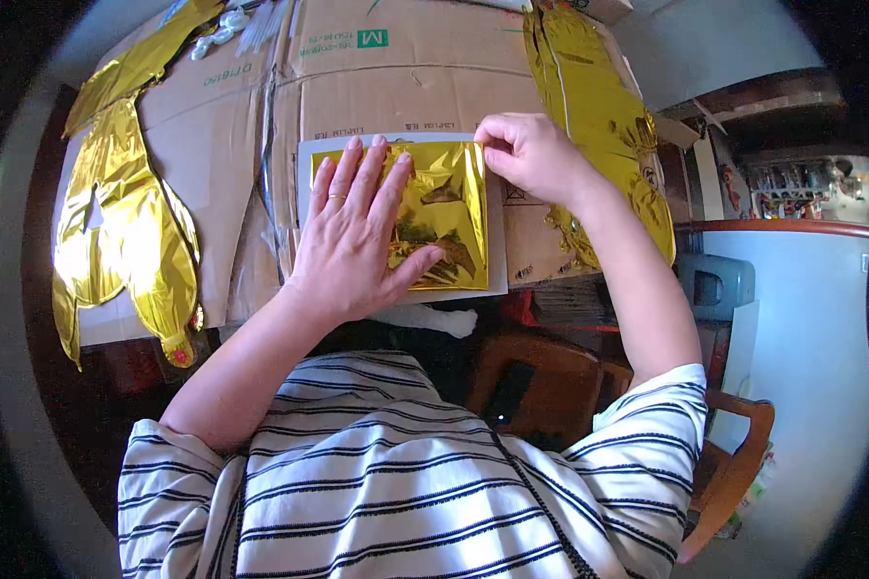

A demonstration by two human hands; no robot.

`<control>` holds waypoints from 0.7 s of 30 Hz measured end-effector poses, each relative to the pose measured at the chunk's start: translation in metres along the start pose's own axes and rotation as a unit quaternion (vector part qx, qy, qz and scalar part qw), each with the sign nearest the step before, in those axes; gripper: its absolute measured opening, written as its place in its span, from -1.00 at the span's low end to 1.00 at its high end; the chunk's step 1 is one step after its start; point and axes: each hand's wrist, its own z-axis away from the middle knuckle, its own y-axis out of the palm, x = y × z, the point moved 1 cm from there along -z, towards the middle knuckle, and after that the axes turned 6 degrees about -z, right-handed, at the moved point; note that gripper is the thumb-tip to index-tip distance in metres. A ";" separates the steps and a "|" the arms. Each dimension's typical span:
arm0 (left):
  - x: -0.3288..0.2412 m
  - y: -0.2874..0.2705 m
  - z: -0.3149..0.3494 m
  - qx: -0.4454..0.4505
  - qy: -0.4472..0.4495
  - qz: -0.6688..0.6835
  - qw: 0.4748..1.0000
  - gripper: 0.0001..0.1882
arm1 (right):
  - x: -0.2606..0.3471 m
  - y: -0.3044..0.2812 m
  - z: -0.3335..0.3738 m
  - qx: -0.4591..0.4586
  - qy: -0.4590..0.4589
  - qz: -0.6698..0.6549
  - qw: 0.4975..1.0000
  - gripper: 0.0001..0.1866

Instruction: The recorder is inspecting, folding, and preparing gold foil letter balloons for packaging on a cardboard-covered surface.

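A folded rectangle of shiny gold foil (pixel 462 217) lies on a slightly larger pale grey sheet (pixel 497 261). Across the foil's left part my left hand (pixel 348 232) rests flat, fingers stretched out and a ring on one of them. It presses the foil down and hides much of that side. My right hand (pixel 531 159) is at the foil's upper right corner, its thumb and fingers closed in a pinch on the edge there. The foil is creased and reflects dark shapes.
Flattened cardboard (pixel 415 96) covers the table. A large gold foil balloon skin (pixel 121 217) hangs over the left edge; more gold foil (pixel 589 87) lies at the right. Clear strips (pixel 259 29) lie at the back. A wooden chair (pixel 743 463) and a grey plastic stool (pixel 724 285) stand at the right.
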 end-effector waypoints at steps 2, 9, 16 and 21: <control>-0.001 0.001 -0.001 0.004 0.001 -0.003 1.000 -0.07 | 0.001 0.002 0.008 -0.060 -0.077 0.077 0.992 -0.84; 0.000 0.001 0.000 0.002 0.002 0.002 1.000 -0.06 | -0.004 0.006 0.011 -0.122 -0.243 0.227 0.935 -0.73; -0.001 0.000 -0.001 0.004 0.002 0.002 1.000 -0.07 | -0.004 0.011 0.015 -0.146 -0.288 0.337 0.884 -0.72; -0.001 0.001 0.000 0.002 0.002 0.001 1.000 -0.07 | 0.006 0.004 0.015 -0.167 -0.347 0.365 0.848 -0.85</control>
